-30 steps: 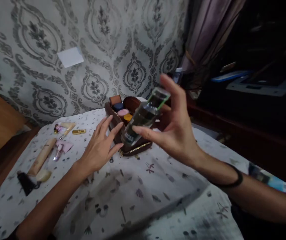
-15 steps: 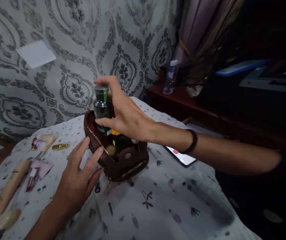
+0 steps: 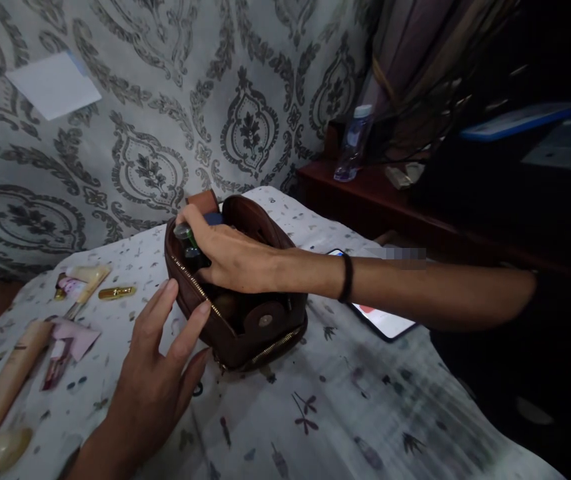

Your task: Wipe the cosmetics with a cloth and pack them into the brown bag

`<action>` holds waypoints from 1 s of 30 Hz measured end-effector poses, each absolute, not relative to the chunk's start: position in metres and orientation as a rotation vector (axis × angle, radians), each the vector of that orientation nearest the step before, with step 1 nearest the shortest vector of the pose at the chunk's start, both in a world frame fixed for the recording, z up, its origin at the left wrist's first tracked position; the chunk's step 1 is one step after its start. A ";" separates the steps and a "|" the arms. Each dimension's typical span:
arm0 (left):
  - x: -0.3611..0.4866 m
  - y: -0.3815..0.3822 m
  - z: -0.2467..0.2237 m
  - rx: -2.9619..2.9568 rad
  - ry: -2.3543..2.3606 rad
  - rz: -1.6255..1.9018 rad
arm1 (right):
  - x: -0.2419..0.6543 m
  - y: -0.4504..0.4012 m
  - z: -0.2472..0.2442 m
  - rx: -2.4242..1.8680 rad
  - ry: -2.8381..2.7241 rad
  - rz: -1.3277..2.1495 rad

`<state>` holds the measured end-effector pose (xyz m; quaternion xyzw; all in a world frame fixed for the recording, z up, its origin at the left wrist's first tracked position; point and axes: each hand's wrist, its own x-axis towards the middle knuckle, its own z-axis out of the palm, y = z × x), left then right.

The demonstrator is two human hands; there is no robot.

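Note:
A brown zippered bag (image 3: 222, 343) stands unzipped on the white patterned cloth, its mouth facing up. Inside its left part, my right hand (image 3: 230, 257) grips a dark green bottle (image 3: 190, 243) with a shiny cap; the bottle's lower part is down in the bag. My left hand (image 3: 160, 353) has its fingers spread, and its fingertips touch the bag's zippered left edge. Other contents of the bag are mostly covered by my right hand and in shadow. A brown flap with a round metal snap (image 3: 265, 320) shows at the near side.
To the left lie a gold tube (image 3: 116, 293), a beige tube (image 3: 12, 373), a small dark-red tube (image 3: 56, 363), a pink cloth piece (image 3: 78, 337) and a brush (image 3: 85, 293). A phone (image 3: 385, 323) rests under my right forearm. A clear bottle (image 3: 352, 147) stands on the red-brown table.
My right hand has lowered the green bottle from above the bag down into it. My left hand stays at the bag's edge. The view has shifted slightly.

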<state>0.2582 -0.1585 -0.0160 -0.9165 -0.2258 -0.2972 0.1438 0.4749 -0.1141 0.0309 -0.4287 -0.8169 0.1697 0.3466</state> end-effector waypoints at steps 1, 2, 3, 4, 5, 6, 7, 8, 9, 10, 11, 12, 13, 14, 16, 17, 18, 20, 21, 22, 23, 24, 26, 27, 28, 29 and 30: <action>0.259 -0.159 -0.016 -2.643 -0.654 -0.863 | 0.474 -0.114 0.029 -1.114 -2.138 0.438; 0.259 -0.159 -0.016 -2.646 -0.659 -0.863 | 0.474 -0.113 0.028 -1.120 -2.155 0.434; 0.259 -0.159 -0.016 -2.648 -0.661 -0.865 | 0.474 -0.113 0.028 -1.126 -2.173 0.430; 0.259 -0.158 -0.016 -2.649 -0.660 -0.865 | 0.474 -0.113 0.028 -1.130 -2.193 0.428; 0.259 -0.158 -0.016 -2.651 -0.657 -0.863 | 0.474 -0.113 0.028 -1.134 -2.215 0.426; 0.259 -0.158 -0.016 -2.653 -0.655 -0.861 | 0.474 -0.113 0.029 -1.142 -2.236 0.422; 0.259 -0.158 -0.017 -2.654 -0.654 -0.859 | 0.475 -0.113 0.030 -1.157 -2.256 0.413; 0.259 -0.158 -0.017 -2.654 -0.650 -0.860 | 0.476 -0.113 0.031 -1.181 -2.274 0.404; 0.258 -0.158 -0.017 -2.655 -0.646 -0.862 | 0.476 -0.112 0.032 -1.212 -2.287 0.397; 0.258 -0.158 -0.017 -2.657 -0.644 -0.863 | 0.477 -0.112 0.033 -1.241 -2.295 0.395; 0.258 -0.158 -0.017 -2.660 -0.639 -0.867 | 0.478 -0.111 0.033 -1.261 -2.296 0.398; 0.258 -0.158 -0.017 -2.664 -0.635 -0.867 | 0.478 -0.111 0.034 -1.272 -2.294 0.405; 0.258 -0.158 -0.017 -2.667 -0.633 -0.867 | 0.479 -0.110 0.034 -1.277 -2.293 0.410; 0.258 -0.158 -0.017 -2.669 -0.634 -0.866 | 0.479 -0.109 0.035 -1.281 -2.293 0.401; 0.258 -0.158 -0.017 -2.671 -0.639 -0.862 | 0.480 -0.108 0.037 -1.289 -2.320 0.324; 0.259 -0.158 -0.017 -2.672 -0.643 -0.861 | 0.480 -0.107 0.039 -1.291 -2.348 0.261; 0.259 -0.158 -0.017 -2.673 -0.645 -0.862 | 0.481 -0.107 0.041 -1.293 -2.378 0.197; 0.259 -0.158 -0.017 -2.673 -0.641 -0.870 | 0.481 -0.107 0.047 -1.306 -2.430 0.105; 0.259 -0.158 -0.017 -2.672 -0.637 -0.874 | 0.482 -0.107 0.050 -1.326 -2.448 0.087; 0.259 -0.158 -0.017 -2.671 -0.636 -0.876 | 0.482 -0.108 0.052 -1.350 -2.456 0.082; 0.259 -0.158 -0.017 -2.669 -0.635 -0.876 | 0.482 -0.108 0.054 -1.374 -2.460 0.083; 0.260 -0.158 -0.017 -2.666 -0.637 -0.873 | 0.482 -0.109 0.056 -1.392 -2.465 0.083; 0.260 -0.159 -0.016 -2.665 -0.644 -0.856 | 0.483 -0.110 0.057 -1.417 -2.478 0.079; 0.260 -0.159 -0.016 -2.663 -0.644 -0.851 | 0.483 -0.110 0.058 -1.430 -2.484 0.081; 0.260 -0.159 -0.015 -2.660 -0.641 -0.847 | 0.484 -0.111 0.058 -1.440 -2.488 0.086; 0.260 -0.159 -0.015 -2.659 -0.637 -0.846 | 0.484 -0.111 0.058 -1.446 -2.487 0.095; 0.260 -0.158 -0.015 -2.657 -0.633 -0.845 | 0.485 -0.111 0.058 -1.440 -2.484 0.109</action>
